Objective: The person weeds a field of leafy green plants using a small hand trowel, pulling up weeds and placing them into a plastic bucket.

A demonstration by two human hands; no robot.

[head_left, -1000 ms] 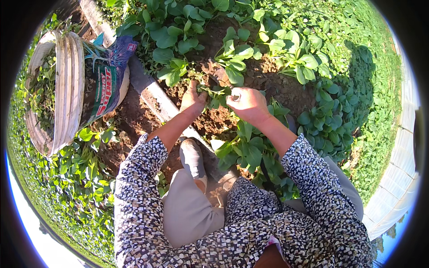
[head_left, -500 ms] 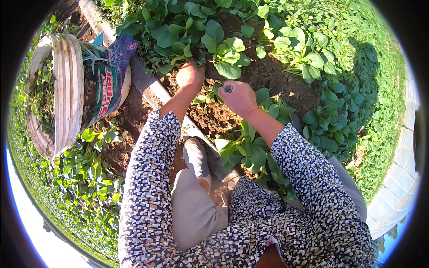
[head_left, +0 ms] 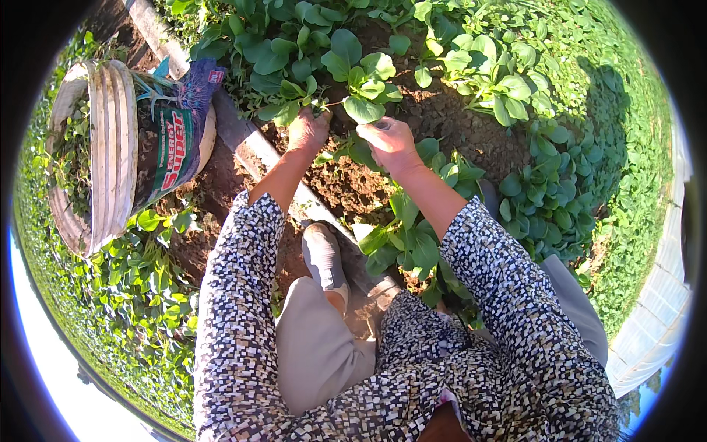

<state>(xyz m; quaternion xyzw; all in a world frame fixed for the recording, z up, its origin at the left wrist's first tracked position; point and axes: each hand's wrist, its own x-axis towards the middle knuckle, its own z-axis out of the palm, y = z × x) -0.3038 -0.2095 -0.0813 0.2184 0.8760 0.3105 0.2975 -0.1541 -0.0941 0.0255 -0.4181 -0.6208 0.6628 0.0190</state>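
My left hand (head_left: 308,131) is closed at the edge of the leafy green plants, its fingertips pinching a small weed (head_left: 324,105) with thin stems. My right hand (head_left: 392,145) is wrapped round a short tool handle (head_left: 382,125); only the greyish end of the handle shows, and the working end is hidden. Just beyond and between the hands stands a broad-leaved leafy green plant (head_left: 363,81). Loose brown soil (head_left: 346,184) lies below them, with some low leaves near the right wrist.
At the left a white ribbed bucket (head_left: 114,155) holds pulled greenery, with a printed bag (head_left: 173,140) against it. A pale concrete strip (head_left: 265,151) runs diagonally past my shoe (head_left: 322,254). More leafy greens (head_left: 545,184) grow to the right, and plastic sheeting (head_left: 655,295) lies at the far right.
My left hand has shifted slightly left and down, its fingers turned with the weed now visible at their tips. My right hand has moved slightly upward, still gripping the handle.
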